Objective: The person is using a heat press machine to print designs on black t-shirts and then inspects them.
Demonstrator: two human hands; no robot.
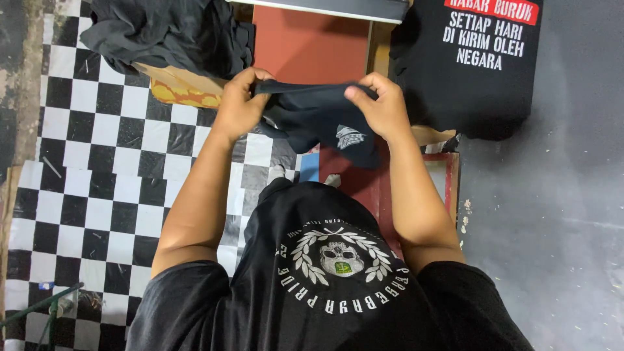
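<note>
I pinch a small black garment by its top edge, my left hand and my right hand closed on opposite ends, so the cloth hangs spread in front of me over the red board. A heap of black clothes sits far left on a yellow box; a printed black shirt lies far right.

Looks like a small garment printing workshop, not a home. Cues: red flat platen of a press-type table, a finished black T-shirt with white and red print laid out beside it, a heap of plain black shirts on a cardboard box. Worn black-and-white checkered floor and bare grey concrete.
</note>
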